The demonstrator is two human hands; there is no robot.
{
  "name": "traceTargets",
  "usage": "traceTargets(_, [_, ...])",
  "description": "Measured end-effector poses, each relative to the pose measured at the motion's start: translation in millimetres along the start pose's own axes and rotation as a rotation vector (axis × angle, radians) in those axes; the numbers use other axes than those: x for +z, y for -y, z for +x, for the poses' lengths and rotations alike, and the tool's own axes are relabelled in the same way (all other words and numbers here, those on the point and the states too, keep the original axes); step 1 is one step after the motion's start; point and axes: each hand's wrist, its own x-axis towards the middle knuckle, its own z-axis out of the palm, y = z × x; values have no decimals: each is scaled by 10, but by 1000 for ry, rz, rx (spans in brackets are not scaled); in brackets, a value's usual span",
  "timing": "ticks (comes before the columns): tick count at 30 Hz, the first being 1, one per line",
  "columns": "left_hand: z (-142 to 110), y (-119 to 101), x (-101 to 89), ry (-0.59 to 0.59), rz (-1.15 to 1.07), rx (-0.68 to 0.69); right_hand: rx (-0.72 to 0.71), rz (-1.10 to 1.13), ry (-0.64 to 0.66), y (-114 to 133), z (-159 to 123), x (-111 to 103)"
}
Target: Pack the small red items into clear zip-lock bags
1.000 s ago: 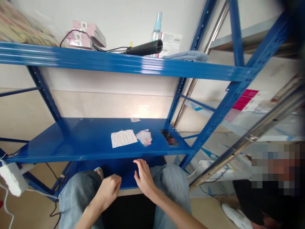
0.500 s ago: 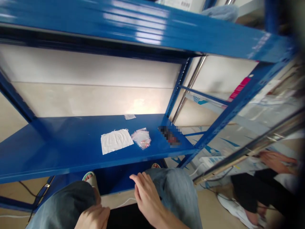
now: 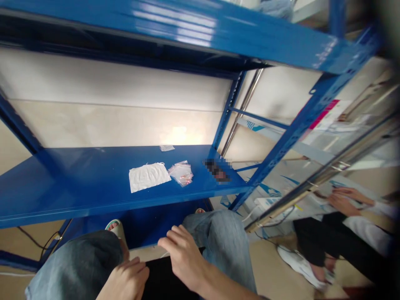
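Low in the view, between my two knees, lies a flat black thing (image 3: pixel 167 281) whose kind I cannot tell. My left hand (image 3: pixel 126 279) is closed at its left edge, fingers curled under and partly hidden. On the right edge rests my right hand (image 3: pixel 184 258), fingers bent and drawn together; what they grip, if anything, is hidden. In front of both hands, apart from them, a blue shelf (image 3: pixel 84 179) carries a white cloth-like sheet (image 3: pixel 149 177) and clear zip bags (image 3: pixel 181 173) with small reddish pieces inside.
A small clear packet (image 3: pixel 166 148) lies at the shelf's back, and a pixelated dark object (image 3: pixel 218 171) at its right end. A blue upper beam (image 3: pixel 175 29) crosses overhead. Beyond a metal rail (image 3: pixel 312 183), another person's hands (image 3: pixel 346 200) are at work.
The view has tilted and shifted slightly, so the shelf sits higher and further left. My right hand's fingers are more bent than before. The other person's hands have moved left.
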Motion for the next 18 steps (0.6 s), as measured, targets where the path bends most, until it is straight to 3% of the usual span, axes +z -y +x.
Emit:
traceTargets(5, [-62, -75, 55, 4, -20, -100, -96, -14, -99, 135, -98, -40])
traceTargets(12, [-60, -197, 152, 70, 8, -75, 156, 154, -117, 202, -292, -35])
traceTargets(18, [-46, -296, 63, 55, -3, -78, 164, 192, -144, 186, -247, -199])
